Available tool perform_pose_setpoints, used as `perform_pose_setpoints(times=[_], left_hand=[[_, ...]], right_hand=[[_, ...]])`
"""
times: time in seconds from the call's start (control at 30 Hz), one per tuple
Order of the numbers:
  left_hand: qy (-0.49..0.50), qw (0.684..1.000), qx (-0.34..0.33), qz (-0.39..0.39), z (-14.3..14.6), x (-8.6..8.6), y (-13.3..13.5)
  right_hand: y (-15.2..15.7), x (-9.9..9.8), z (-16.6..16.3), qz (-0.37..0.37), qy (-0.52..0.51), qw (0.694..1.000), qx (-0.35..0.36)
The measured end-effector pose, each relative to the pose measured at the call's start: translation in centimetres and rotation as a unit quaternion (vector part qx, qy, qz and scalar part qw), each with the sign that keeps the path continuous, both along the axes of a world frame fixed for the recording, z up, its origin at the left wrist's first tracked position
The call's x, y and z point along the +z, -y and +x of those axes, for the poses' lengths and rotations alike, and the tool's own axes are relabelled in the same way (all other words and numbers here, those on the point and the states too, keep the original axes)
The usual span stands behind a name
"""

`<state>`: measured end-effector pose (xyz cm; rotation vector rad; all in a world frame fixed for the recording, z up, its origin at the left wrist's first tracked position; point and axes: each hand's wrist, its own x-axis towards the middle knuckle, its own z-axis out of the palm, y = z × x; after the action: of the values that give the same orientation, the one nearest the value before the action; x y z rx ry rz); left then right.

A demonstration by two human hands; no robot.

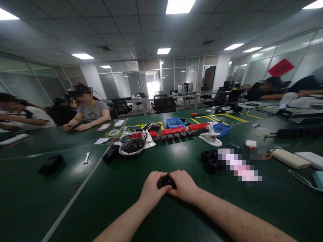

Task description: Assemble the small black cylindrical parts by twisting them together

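Black ring (167, 180) between left hand (151, 189), right hand (184, 187); green table (227, 205), glass-walled office (176, 72).

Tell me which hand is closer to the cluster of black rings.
Right. The right hand sits just nearer the camera and left of the black rings, not touching; the left hand is farther left, across the small black part both hands hold.

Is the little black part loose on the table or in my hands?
In hand: the left hand and right hand both pinch the black part between them.
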<state>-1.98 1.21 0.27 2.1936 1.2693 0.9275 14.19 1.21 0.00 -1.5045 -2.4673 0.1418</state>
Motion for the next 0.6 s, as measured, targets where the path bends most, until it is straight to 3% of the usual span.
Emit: perform_pose_setpoints(times=[0.1,0.37,0.47,0.6], left_hand=[[0.002,1.0,-0.028,0.005,-0.1,0.1,0.0],[-0.002,0.999,-0.045,-0.012,-0.2,0.0,-0.4],[0.003,0.999,-0.043,-0.014,-0.2,-0.1,-0.5],[0.014,1.0,-0.02,-0.017,0.1,-0.4,-0.3]], right_hand=[[-0.1,0.1,0.4,0.006,-0.036,0.999,0.018],[-1.8,-0.3,1.8,-0.084,-0.144,0.978,0.124],[-2.2,-0.6,1.9,-0.091,-0.15,0.977,0.118],[-1.7,-0.4,1.3,-0.074,-0.106,0.99,0.056]])
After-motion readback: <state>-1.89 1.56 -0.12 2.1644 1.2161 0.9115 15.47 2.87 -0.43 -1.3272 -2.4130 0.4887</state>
